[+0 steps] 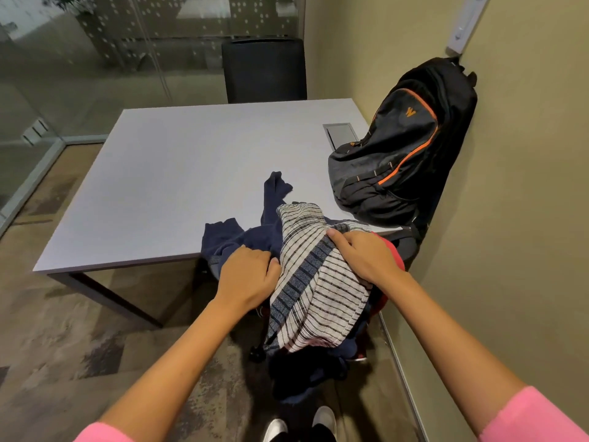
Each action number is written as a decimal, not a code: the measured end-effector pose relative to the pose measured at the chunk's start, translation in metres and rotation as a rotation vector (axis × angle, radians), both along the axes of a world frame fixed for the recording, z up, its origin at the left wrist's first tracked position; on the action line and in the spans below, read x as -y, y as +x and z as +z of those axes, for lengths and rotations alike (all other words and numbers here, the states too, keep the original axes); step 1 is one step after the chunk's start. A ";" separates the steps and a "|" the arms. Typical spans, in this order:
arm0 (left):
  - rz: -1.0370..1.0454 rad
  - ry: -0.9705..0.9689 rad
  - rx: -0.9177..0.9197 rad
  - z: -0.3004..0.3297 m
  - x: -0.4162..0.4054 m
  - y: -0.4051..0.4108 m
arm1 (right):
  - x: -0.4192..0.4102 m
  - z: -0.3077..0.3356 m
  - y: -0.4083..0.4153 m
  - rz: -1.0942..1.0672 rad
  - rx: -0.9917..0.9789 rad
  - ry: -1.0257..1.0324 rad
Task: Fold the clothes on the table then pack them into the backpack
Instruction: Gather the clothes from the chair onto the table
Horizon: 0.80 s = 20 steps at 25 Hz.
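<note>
Stage: early, nothing folded | we grip the clothes (306, 282) heap with left hand (247, 277), right hand (363, 255) at table (159, 186) edge | backpack (401, 145) zipped, unpacked

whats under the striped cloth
Under the striped cloth, a navy garment spreads over the table edge, and something red peeks out beside the right hand. The rest is covered.

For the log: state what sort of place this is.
Probably a small office meeting room: a grey table with a cable hatch, a black office chair and a frosted glass partition.
</note>
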State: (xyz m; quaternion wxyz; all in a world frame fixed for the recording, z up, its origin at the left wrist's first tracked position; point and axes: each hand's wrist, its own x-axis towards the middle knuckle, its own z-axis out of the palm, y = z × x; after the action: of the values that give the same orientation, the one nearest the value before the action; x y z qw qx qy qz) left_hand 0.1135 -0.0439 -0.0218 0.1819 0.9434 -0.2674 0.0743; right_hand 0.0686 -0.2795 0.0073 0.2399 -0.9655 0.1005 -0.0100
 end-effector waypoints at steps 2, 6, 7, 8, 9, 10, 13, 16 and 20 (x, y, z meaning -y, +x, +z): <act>-0.037 0.028 0.014 0.002 0.002 -0.009 | 0.000 0.004 -0.007 -0.045 -0.015 -0.013; -0.078 0.034 0.027 0.004 0.009 -0.037 | 0.006 0.010 -0.029 -0.115 -0.017 -0.040; -0.089 0.035 0.011 0.003 0.011 -0.045 | 0.007 0.010 -0.035 -0.129 -0.015 -0.047; -0.101 0.036 -0.008 0.002 0.014 -0.053 | 0.010 0.010 -0.042 -0.144 -0.012 -0.056; -0.109 0.036 -0.027 0.001 0.017 -0.060 | 0.012 0.010 -0.048 -0.160 -0.014 -0.062; -0.117 0.037 -0.046 0.001 0.020 -0.067 | 0.015 0.010 -0.055 -0.176 -0.021 -0.067; -0.139 0.051 -0.081 0.003 0.038 -0.088 | 0.027 0.011 -0.072 -0.190 -0.032 -0.089; -0.167 0.087 -0.143 0.006 0.059 -0.111 | 0.047 0.011 -0.089 -0.212 -0.040 -0.083; -0.204 0.181 -0.282 0.006 0.093 -0.143 | 0.075 0.011 -0.113 -0.233 -0.023 -0.104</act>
State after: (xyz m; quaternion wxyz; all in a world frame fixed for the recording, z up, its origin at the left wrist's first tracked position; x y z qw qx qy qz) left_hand -0.0294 -0.1366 -0.0159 0.1384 0.9249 -0.3392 -0.1018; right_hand -0.0449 -0.3544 0.0179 0.1857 -0.9585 0.2141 -0.0321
